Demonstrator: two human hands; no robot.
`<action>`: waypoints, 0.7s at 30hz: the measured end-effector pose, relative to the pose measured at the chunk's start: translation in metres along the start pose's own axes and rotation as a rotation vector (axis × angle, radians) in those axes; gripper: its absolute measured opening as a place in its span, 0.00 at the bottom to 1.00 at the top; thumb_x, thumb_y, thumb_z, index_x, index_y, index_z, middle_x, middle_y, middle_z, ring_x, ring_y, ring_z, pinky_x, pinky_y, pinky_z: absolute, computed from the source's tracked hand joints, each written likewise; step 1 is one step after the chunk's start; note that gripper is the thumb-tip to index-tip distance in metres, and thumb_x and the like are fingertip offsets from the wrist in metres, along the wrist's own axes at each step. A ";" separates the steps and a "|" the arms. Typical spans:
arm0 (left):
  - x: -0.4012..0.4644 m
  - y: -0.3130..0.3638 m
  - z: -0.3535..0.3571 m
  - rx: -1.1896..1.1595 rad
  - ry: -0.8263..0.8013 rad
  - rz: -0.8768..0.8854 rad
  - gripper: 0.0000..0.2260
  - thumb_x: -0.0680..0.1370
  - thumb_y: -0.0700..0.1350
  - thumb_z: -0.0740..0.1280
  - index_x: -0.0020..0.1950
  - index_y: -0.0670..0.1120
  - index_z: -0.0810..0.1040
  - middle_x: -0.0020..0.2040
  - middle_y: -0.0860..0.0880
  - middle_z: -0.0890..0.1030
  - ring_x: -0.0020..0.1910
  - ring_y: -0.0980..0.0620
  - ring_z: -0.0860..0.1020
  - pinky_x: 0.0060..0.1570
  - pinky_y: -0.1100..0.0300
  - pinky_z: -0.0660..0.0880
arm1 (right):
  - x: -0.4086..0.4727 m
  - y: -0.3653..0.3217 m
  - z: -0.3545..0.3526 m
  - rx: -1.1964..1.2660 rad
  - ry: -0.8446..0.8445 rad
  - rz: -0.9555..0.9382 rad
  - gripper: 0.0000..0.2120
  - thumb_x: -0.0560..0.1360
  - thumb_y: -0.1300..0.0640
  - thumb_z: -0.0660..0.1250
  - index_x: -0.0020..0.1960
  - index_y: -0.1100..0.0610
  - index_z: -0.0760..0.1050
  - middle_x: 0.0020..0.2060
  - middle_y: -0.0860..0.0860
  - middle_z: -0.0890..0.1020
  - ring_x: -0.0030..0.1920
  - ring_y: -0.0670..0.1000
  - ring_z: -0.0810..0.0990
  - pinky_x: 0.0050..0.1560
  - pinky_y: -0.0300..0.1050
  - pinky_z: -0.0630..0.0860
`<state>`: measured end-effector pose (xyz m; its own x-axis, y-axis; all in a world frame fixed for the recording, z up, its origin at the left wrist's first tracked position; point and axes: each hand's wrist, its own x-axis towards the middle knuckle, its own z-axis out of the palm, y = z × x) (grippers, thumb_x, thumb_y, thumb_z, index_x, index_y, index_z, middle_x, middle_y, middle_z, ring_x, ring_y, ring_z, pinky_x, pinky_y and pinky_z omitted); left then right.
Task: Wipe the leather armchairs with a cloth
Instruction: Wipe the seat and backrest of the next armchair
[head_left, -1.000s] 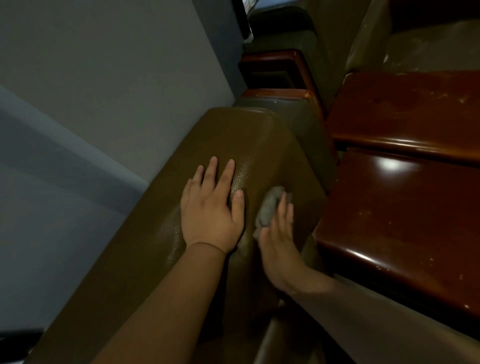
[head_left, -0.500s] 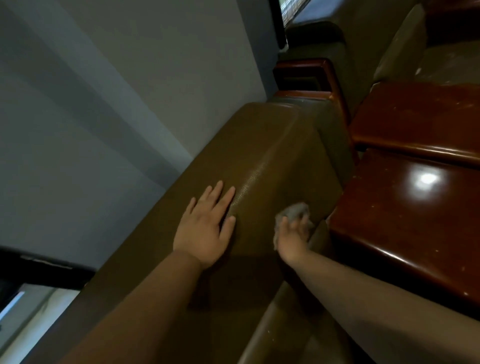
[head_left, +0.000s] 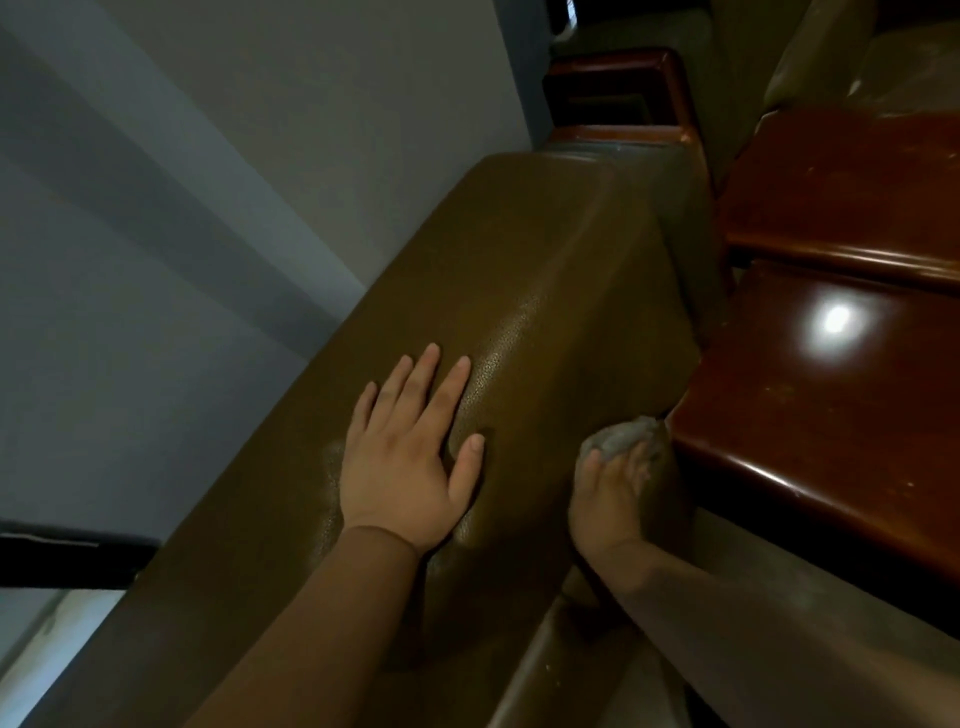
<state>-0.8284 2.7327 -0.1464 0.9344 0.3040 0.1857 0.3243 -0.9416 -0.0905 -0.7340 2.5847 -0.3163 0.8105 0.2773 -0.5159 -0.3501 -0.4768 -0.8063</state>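
Armchair backrest runs long axis near-left to far-right. Left hand flat on top, fingers spread. Right hand, fingers curled round cloth, presses it on backrest's right face beside wooden armrest. Unwiped leather judged far along axis; right hand nearer.

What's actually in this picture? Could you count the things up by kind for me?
Hands: 2, the left hand flat on the leather, the right hand gripping the cloth.
Cloths: 1, a grey cloth.
Leather chair backs: 1, the brown armchair back being wiped.
Glossy wooden surfaces: 3, a near one, a farther one and a small one beyond.
Total: 7.
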 end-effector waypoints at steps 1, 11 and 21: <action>0.002 -0.001 0.001 -0.002 0.002 0.001 0.29 0.83 0.63 0.52 0.84 0.56 0.62 0.85 0.50 0.62 0.84 0.46 0.59 0.80 0.40 0.58 | 0.004 0.002 0.004 -0.004 0.043 0.039 0.34 0.87 0.45 0.43 0.82 0.68 0.43 0.82 0.67 0.46 0.83 0.64 0.45 0.82 0.56 0.42; 0.002 -0.004 0.002 -0.022 0.030 0.005 0.29 0.83 0.62 0.54 0.83 0.55 0.65 0.83 0.49 0.64 0.83 0.45 0.62 0.79 0.39 0.60 | -0.043 0.007 0.030 -0.138 0.010 -0.365 0.33 0.85 0.44 0.37 0.81 0.64 0.55 0.81 0.68 0.51 0.82 0.66 0.46 0.82 0.64 0.47; 0.001 -0.003 0.002 -0.059 0.042 0.002 0.27 0.84 0.61 0.53 0.84 0.55 0.64 0.83 0.49 0.64 0.83 0.47 0.61 0.80 0.40 0.59 | -0.106 -0.031 0.050 -0.025 -0.085 -0.385 0.38 0.83 0.40 0.44 0.84 0.63 0.42 0.82 0.60 0.39 0.82 0.57 0.36 0.82 0.57 0.40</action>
<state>-0.8285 2.7364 -0.1479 0.9277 0.2968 0.2265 0.3118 -0.9496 -0.0328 -0.8327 2.6122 -0.2511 0.8383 0.5070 -0.2003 -0.0157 -0.3448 -0.9385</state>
